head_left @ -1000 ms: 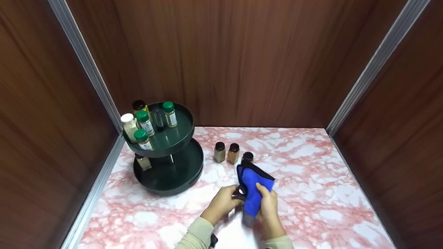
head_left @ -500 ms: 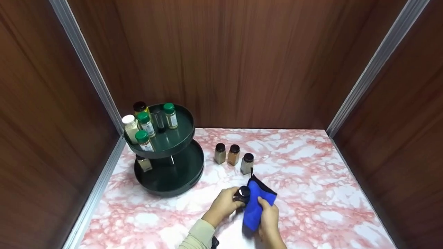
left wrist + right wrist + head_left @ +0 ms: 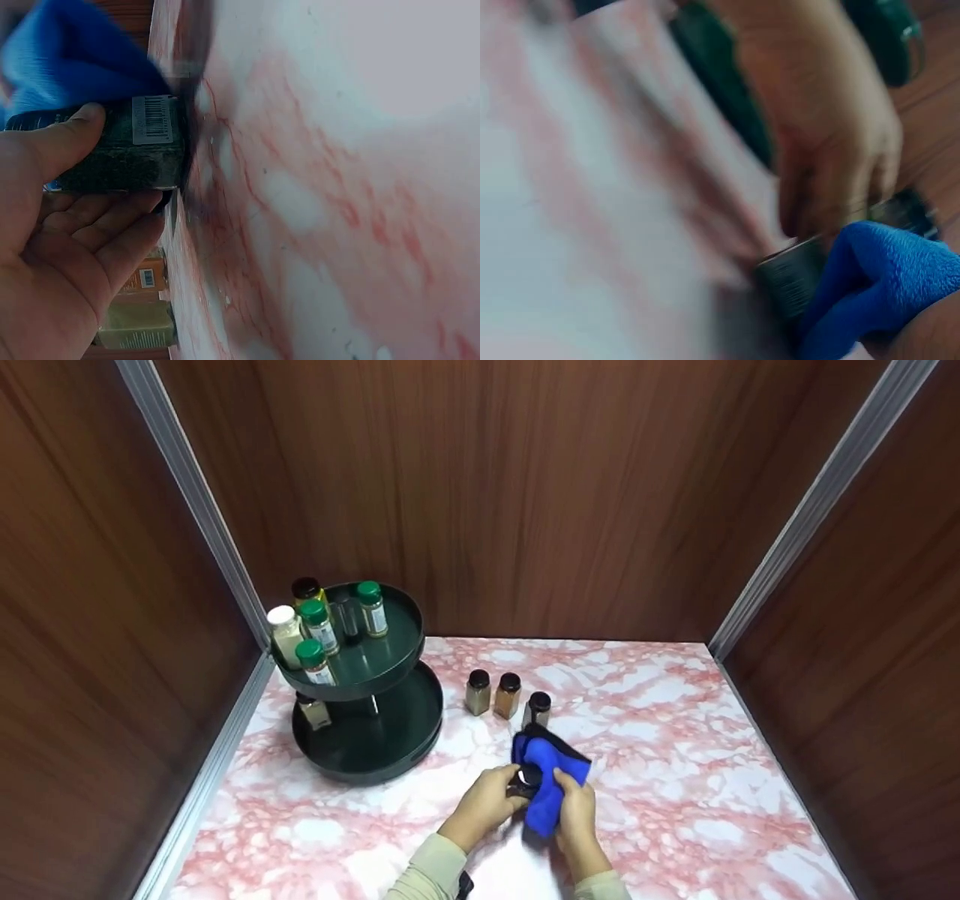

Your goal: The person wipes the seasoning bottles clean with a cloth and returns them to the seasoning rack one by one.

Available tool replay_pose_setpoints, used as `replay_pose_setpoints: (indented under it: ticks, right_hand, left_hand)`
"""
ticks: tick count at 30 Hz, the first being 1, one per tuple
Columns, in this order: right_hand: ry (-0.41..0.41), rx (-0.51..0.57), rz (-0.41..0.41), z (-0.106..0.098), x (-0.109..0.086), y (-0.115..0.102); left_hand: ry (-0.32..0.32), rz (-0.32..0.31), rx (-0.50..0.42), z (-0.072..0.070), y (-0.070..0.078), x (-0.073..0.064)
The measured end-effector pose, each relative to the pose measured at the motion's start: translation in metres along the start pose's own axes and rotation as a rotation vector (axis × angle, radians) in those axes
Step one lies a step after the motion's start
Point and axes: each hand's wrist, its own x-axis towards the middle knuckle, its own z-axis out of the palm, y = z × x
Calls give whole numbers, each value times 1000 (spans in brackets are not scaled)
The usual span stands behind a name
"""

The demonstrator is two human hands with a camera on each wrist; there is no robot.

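We see bright blue on the black-edged cloth (image 3: 545, 814) and a near-black green on the jar (image 3: 112, 166), with its black-and-white barcode label (image 3: 152, 120). Pink-red and white marbling covers our surface (image 3: 675, 787); streaky red-brown grain runs over the walls (image 3: 480, 495) between silver-grey metal strips (image 3: 193, 487). We note a blackish-green rack (image 3: 375, 746), bottles (image 3: 323, 638) with green, white or dark caps (image 3: 309, 652), and pale khaki-green sleeves (image 3: 431, 868).

Dk jar (image 3: 120, 157), blk cap (image 3: 530, 775), upright-ish, L grip (image 3: 482, 806); blk-edged blue cloth (image 3: 545, 808), R grip (image 3: 577, 816), touching jar
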Motion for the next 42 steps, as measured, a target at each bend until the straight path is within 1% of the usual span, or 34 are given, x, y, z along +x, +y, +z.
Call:
replay_pose_setpoints:
  ticks: [3, 5, 9, 13, 18, 21, 24, 26, 31, 34, 36, 38, 42]
  right_hand:
    - [10, -6, 5, -4, -6, 9]
    - [12, -8, 4, -5, -12, 10]
    - [30, -21, 14, -6, -20, 5]
    - [41, -32, 26, -10, -25, -2]
    - [18, 16, 35, -19, -29, -10]
    - [-3, 42, 41, -23, -30, -13]
    - [-6, 51, 46, -25, -30, -15]
    - [-2, 49, 45, -27, -29, -16]
    - [21, 71, 29, -28, -28, -18]
    - [25, 99, 24, -28, -28, -20]
    - [26, 115, 27, -29, -28, -21]
    - [23, 121, 29, -29, -29, -22]
    - [13, 123, 23, -29, -30, -23]
  left_hand:
    - [12, 3, -29, 3, -2, -1]
    - [14, -1, -45, 4, -2, 0]
    - [21, -13, -47, 3, 0, 0]
    - [31, -11, -78, 3, 2, 0]
    - [19, -37, -154, 3, 4, 0]
    - [31, -52, -184, 4, 7, 0]
    - [69, -91, -179, 7, 14, -2]
    - [111, -139, -152, 11, 20, -3]
    - [270, -240, -59, 24, 32, -3]
    - [343, -284, -22, 28, 37, -2]
    - [367, -304, -18, 29, 38, -1]
    - [380, -310, -25, 29, 39, 0]
    - [390, -302, -49, 26, 39, 0]
